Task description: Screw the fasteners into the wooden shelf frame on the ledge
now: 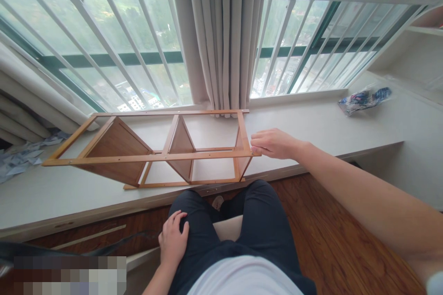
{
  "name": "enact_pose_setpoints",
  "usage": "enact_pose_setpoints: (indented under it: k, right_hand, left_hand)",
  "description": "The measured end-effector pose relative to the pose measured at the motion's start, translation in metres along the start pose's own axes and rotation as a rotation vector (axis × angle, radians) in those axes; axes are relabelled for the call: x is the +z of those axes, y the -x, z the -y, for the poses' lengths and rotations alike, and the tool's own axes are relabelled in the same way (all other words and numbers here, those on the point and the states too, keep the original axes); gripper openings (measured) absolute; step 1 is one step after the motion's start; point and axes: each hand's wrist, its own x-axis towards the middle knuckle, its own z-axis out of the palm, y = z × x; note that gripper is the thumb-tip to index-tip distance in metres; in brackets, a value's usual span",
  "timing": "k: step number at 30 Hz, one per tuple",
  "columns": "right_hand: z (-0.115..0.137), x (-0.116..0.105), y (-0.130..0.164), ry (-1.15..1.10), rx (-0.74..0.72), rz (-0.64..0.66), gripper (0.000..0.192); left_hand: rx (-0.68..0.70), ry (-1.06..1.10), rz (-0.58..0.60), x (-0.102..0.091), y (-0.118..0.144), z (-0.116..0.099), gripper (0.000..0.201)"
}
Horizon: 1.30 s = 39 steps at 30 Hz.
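A brown wooden shelf rack (202,153) lies on its side on the white window ledge in front of me, with several flat boards set across its frame. At its right end, my right hand (275,143) is closed with curled fingers at the tip of the near upper rail. The thumb and fingertips meet the wood there; whether something small is also between them is hidden. My left hand (174,236) lies on my left thigh, fingers spread and holding nothing.
White railing bars (114,50) and a grey curtain (221,32) stand behind the white ledge (304,124). A clear plastic bag with blue patterned contents (365,100) lies at the right. Crumpled papers (20,161) are at the far left. Wooden floor (321,226) lies below.
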Motion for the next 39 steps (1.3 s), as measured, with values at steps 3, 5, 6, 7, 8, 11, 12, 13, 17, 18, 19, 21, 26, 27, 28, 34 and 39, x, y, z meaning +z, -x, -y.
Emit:
enact_pose_setpoints:
  k: [3,5,6,7,8,11,12,13,17,18,19,21,26,27,28,34,39]
  right_hand:
    - [-0.003,0.003,-0.003,-0.026,-0.052,-0.036,0.052]
    - [-0.004,0.005,-0.003,-0.047,-0.074,-0.045,0.053]
    - [-0.004,0.006,-0.003,-0.054,-0.081,-0.047,0.053]
    - [-0.003,0.006,-0.003,-0.056,-0.085,-0.049,0.053]
    - [-0.003,0.007,-0.003,-0.054,-0.085,-0.052,0.054]
    - [-0.002,0.009,-0.001,-0.033,-0.069,-0.061,0.054]
    - [-0.002,0.009,0.0,-0.026,-0.06,-0.064,0.054]
    - [-0.001,0.01,0.0,-0.022,-0.052,-0.068,0.053]
    - [-0.001,0.013,0.003,-0.018,-0.036,-0.088,0.054]
    - [-0.001,0.013,0.003,-0.018,-0.034,-0.093,0.054]
    - [-0.001,0.014,0.003,-0.018,-0.031,-0.1,0.055]
    - [-0.001,0.015,0.003,-0.018,-0.024,-0.11,0.055]
    - [0.0,0.017,0.002,-0.028,-0.006,-0.115,0.056]
    - [0.0,0.017,0.002,-0.029,0.005,-0.115,0.056]
    - [0.001,0.018,0.001,-0.027,0.017,-0.113,0.056]
    - [0.007,0.018,0.003,-0.009,0.08,-0.122,0.053]
    - [0.016,0.017,0.006,0.011,0.183,-0.126,0.05]
  left_hand:
    - [-0.003,0.0,-0.005,-0.001,0.0,-0.002,0.039]
    - [-0.008,-0.001,-0.006,-0.001,0.0,-0.004,0.038]
    - [-0.01,-0.002,-0.003,-0.001,0.0,-0.004,0.039]
    - [-0.012,-0.001,0.0,-0.001,0.001,-0.004,0.039]
    - [-0.011,0.001,0.002,-0.002,0.001,-0.004,0.039]
    - [-0.008,0.004,-0.001,-0.002,0.003,-0.002,0.04]
    - [-0.007,0.001,-0.004,-0.003,0.004,-0.002,0.04]
    - [-0.003,-0.001,-0.005,-0.003,0.004,-0.003,0.04]
    - [0.099,0.084,0.02,-0.009,0.003,-0.033,0.035]
    - [0.16,0.143,0.041,-0.011,0.001,-0.049,0.035]
    - [0.239,0.214,0.07,-0.012,0.0,-0.069,0.036]
    - [0.417,0.32,0.169,-0.012,-0.002,-0.115,0.044]
    - [0.498,0.407,0.338,0.0,-0.001,-0.23,0.089]
    - [0.507,0.44,0.386,0.002,0.001,-0.246,0.095]
    - [0.507,0.473,0.418,0.005,0.004,-0.259,0.1]
    - [0.429,0.515,0.464,0.009,0.013,-0.281,0.111]
    - [0.44,0.533,0.449,0.011,0.011,-0.282,0.112]
